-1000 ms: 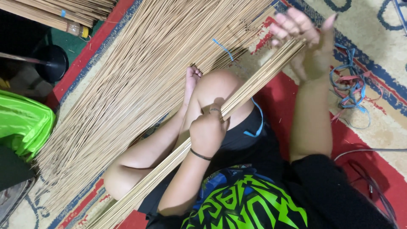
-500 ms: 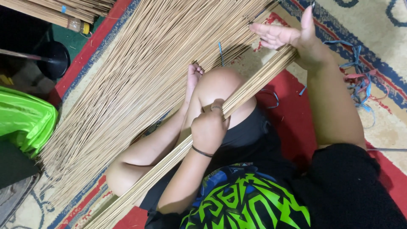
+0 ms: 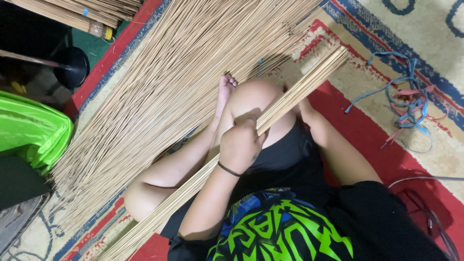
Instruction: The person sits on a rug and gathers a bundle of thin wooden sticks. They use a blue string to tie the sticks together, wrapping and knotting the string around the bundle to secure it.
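Tan stick bundle [image 3: 295,96] lies across a bent knee, clenched in the left hand [image 3: 240,145]; the right hand is hidden behind it, grip unclear.

close head view, straight down

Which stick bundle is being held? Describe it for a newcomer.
Start at the wide spread of thin tan sticks on the patterned rug. Beside it, a tight, narrow bundle of tan sticks crosses the raised knee, gripped by the left hand; only this one is gathered, not fanned.
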